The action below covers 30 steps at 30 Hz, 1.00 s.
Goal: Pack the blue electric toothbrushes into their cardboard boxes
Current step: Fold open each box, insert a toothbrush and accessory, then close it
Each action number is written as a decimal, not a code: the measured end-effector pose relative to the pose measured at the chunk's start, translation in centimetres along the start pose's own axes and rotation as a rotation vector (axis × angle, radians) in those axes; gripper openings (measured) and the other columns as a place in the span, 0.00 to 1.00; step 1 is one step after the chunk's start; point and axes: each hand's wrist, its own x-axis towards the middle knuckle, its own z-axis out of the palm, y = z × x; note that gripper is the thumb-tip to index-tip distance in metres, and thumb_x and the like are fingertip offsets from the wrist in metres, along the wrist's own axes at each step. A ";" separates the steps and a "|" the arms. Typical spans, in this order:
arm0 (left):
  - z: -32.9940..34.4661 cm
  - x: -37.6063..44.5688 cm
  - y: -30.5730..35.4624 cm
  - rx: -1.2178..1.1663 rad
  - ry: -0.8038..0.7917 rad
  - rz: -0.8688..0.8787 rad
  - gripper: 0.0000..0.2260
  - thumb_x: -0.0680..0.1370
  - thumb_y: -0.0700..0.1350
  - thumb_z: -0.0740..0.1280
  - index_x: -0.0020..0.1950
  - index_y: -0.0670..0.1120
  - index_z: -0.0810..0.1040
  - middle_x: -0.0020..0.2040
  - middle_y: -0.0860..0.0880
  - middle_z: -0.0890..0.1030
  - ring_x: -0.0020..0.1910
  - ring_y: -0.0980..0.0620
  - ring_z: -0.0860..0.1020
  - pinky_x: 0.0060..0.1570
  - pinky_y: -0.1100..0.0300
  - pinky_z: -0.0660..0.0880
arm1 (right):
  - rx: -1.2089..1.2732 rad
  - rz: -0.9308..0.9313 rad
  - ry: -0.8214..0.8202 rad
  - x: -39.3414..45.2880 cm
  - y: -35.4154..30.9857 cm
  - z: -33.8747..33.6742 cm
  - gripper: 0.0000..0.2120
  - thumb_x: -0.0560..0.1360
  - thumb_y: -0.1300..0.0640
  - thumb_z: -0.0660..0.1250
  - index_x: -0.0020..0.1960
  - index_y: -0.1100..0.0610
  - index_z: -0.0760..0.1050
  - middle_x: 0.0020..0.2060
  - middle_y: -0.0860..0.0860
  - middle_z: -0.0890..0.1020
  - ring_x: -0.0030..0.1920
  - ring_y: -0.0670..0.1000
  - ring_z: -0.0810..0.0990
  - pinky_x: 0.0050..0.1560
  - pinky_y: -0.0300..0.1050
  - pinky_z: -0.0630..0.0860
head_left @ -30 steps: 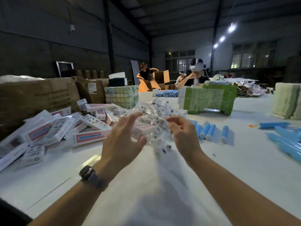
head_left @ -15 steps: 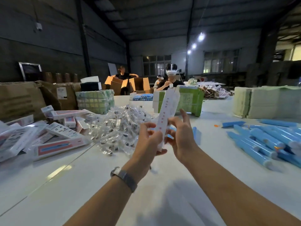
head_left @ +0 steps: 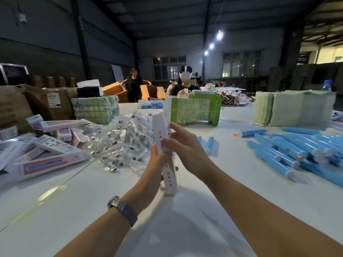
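I have both hands (head_left: 172, 154) clamped on one unfilled cardboard box (head_left: 168, 175); blue toothbrushes (head_left: 289, 153) lie unpacked to their right.

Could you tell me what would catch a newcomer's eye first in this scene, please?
First, the two hands at centre: the left hand and right hand hold a slim white cardboard box nearly upright over the white table. Next, the heap of blue toothbrushes on the right, and the glinting pile of clear plastic packets left of centre.
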 end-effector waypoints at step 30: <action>1.9 -0.7 -1.3 0.217 0.105 0.276 0.25 0.64 0.51 0.78 0.53 0.55 0.66 0.42 0.64 0.80 0.39 0.63 0.80 0.39 0.68 0.78 | -1.215 0.613 -0.020 2.7 9.6 -7.3 0.19 0.80 0.47 0.55 0.70 0.44 0.67 0.66 0.55 0.74 0.67 0.58 0.70 0.59 0.50 0.66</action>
